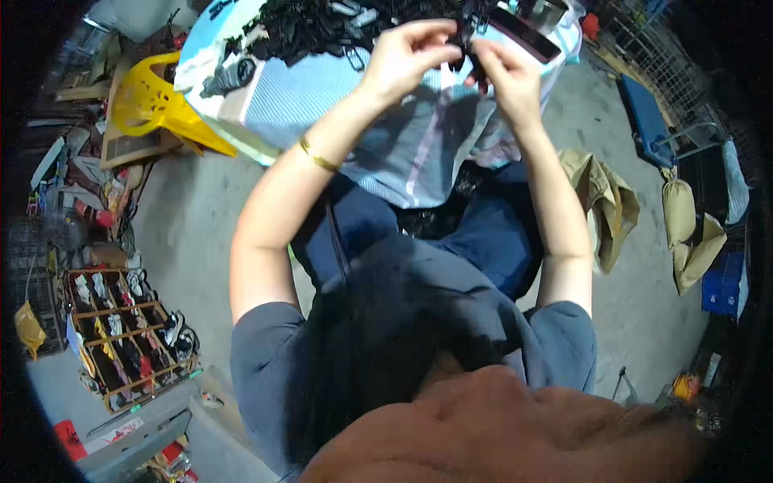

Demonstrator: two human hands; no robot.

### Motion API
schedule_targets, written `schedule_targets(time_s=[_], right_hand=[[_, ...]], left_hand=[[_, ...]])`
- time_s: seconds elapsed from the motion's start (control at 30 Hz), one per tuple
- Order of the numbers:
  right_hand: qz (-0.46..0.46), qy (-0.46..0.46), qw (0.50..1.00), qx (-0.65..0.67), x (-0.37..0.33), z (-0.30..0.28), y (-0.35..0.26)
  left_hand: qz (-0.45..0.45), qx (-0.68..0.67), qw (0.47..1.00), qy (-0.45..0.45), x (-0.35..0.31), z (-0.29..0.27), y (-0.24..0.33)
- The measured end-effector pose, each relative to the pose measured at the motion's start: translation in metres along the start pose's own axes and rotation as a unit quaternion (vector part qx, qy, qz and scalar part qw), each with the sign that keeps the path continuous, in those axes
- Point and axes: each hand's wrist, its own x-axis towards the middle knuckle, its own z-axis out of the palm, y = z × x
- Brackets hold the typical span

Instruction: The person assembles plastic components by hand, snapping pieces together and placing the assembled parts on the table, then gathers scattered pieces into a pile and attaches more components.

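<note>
Over the far side of a cloth-covered table [298,101], my left hand [407,58] pinches a small black piece [461,50] between thumb and fingers. My right hand [511,80] is closed at the same spot, its fingertips on the lower part of the black piece. The piece is too small and dark for me to name its kind. A heap of small black plastic parts [310,30], looking like buckles or clips, lies to the left of my hands. One loose looped part [354,59] rests at the heap's near edge.
A dark flat phone-like object [523,36] and a metal tin [549,13] are at the table's right. A dark grey bundle [229,77] lies at its left. Beside it stands a yellow plastic chair [145,101]. A compartmented rack [133,338] and tan sacks [600,201] are on the floor.
</note>
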Motion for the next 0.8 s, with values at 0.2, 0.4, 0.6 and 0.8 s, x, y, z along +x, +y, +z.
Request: schedule_targets(time_s=[0.2,0.4,0.6,0.8], right_hand=[[0.031,0.013,0.998,-0.048,0.005,0.006,0.012],[-0.123,0.075,0.984,-0.105,0.033,0.014,0.044],[-0.208,0.035,0.96,-0.183,0.077,0.011,0.051],[-0.25,0.004,0.922,-0.295,0.083,0.01,0.053]], left_hand=[[-0.06,-0.027,0.998,0.0,-0.003,-0.004,-0.004],[-0.1,-0.104,0.989,0.021,0.024,-0.006,-0.031],[-0.172,-0.188,0.966,0.04,0.05,-0.015,-0.05],[-0.238,-0.28,0.93,0.002,0.06,-0.021,-0.055]])
